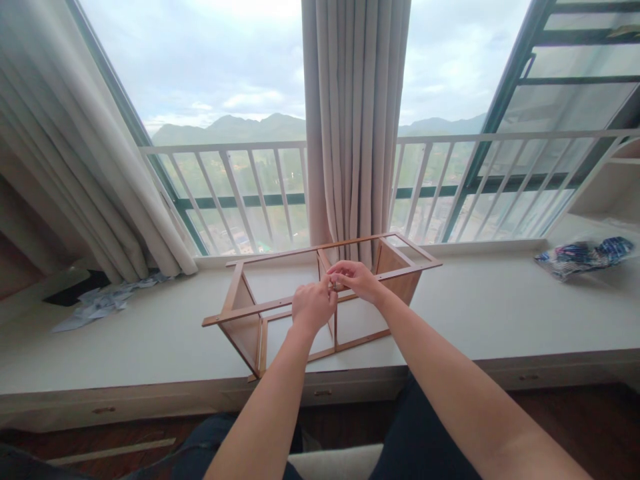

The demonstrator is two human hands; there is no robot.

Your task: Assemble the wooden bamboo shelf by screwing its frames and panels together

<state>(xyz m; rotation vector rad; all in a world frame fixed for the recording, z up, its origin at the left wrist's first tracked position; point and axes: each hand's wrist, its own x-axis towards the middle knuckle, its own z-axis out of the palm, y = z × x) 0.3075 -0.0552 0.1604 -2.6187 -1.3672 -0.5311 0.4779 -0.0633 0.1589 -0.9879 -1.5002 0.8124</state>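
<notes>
Right now we are looking out through a wide window [225,100] with a white railing [240,193] and hills behind it, and a pale curtain [353,120] is hanging down the middle. Below it, a long white sill is serving as our desk [500,313], running the full width of the view. On its middle, a wooden frame [240,300] is lying on its side (thin light-brown slats and small end panels), just in front of the curtain. We are holding our left hand [313,305] and right hand [356,279] together over the frame's near top rail, fingers curled and pinched narrow on something too small to make out. Crumpled paper [100,303] is lying far to the left, and a blue patterned bag [583,255] is sitting far to the right.
</notes>
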